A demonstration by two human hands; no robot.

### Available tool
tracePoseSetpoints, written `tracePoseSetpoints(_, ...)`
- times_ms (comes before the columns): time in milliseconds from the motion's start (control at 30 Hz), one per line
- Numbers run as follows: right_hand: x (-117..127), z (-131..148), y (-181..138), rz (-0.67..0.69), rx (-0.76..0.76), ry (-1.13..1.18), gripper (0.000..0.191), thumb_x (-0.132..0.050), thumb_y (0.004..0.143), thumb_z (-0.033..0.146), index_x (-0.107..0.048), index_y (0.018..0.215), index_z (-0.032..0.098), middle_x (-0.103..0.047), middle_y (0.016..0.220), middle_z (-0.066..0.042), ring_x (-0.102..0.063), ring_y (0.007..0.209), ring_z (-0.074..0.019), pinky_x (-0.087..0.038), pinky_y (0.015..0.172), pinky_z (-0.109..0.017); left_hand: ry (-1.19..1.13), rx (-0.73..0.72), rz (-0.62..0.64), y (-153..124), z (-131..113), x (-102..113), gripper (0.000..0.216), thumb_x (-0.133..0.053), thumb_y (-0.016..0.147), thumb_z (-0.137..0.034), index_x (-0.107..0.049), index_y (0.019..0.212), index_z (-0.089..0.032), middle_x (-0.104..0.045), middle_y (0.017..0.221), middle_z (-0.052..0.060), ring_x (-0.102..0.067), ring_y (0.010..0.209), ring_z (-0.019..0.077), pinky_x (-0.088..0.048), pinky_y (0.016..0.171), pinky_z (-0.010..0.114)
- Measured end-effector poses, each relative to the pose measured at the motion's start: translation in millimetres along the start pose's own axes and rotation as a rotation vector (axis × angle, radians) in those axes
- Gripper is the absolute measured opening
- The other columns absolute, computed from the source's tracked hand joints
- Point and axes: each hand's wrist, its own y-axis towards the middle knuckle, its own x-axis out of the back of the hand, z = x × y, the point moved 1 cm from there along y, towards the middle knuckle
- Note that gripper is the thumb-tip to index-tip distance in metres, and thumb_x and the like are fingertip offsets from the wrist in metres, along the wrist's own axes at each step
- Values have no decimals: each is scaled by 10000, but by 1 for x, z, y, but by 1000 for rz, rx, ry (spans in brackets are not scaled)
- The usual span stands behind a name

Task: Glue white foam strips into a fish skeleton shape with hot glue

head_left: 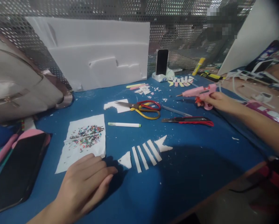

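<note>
Stretches the right arm in from the right edge over the table [188,137], with the forearm slanting up and leftward to the wrist. Has the right hand [215,101] closed firmly around the handle of the pink glue gun [193,92], with the nozzle aimed left and the orange trigger at the fingertips; cannot tell whether resting on the table or raised just above. Extends the left forearm from the lower left, with the left hand [89,183] back uppermost, half closed, fingers loosely curled and thumb tucked below; cannot tell, with the palm hidden, whether grasping anything. Points those fingertips right, just beside the white head piece [126,160]. Onward from there in a row on the table, four white strips [149,154] and a forked tail [162,145], all flat with narrow gaps between. Just past the left knuckles, a white sheet [63,160] bearing scattered multicoloured flakes [88,137]. At far left, a bag [25,81], with contents out of sight. Toward the back, a soft pack [158,77] under an upright phone [162,62]. Nearer, scissors [134,106] with blades across a white offcut [123,108], and a cutter [188,120] to their right.
</note>
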Motion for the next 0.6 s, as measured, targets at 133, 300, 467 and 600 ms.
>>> tracePoseSetpoints(133, -14, 5, -9, 39, -26, -22, 418, -494, 920, 473, -666, 870, 96, -662, 889, -120, -483, 626, -65, -401, 614, -249, 6, 5, 1, -1, 0, -1, 194, -430, 951, -135, -613, 997, -179, -576, 702, 5, -435, 635, 156, -312, 609, 305)
tracePoseSetpoints(300, -19, 14, -21, 15, -23, -73, 484, -424, 935, 504, -646, 957, 75, -642, 1017, -146, -518, 744, -85, -434, 684, -272, -2, -11, -2, 1, 1, 0, 195, -429, 950, -141, -615, 996, -179, -572, 696, 10, -432, 627, 157, -301, 601, 310)
tracePoseSetpoints(467, -15, 16, -29, -3, 11, -162, 415, -446, 953, 432, -601, 1143, 97, -630, 1125, -151, -586, 882, -132, -451, 763, -279, -9, 5, 9, 0, 0, 2, 188, -431, 952, -139, -611, 991, -176, -579, 708, 13, -430, 639, 157, -314, 607, 312)
tracePoseSetpoints(600, -2, 6, -47, -106, 29, -335, 352, -619, 880, 349, -586, 1200, 205, -611, 1226, -116, -589, 1013, -194, -420, 858, -328, -9, 10, 18, -2, 1, 1, 186, -444, 941, -137, -618, 995, -174, -570, 702, 15, -429, 636, 158, -311, 603, 317)
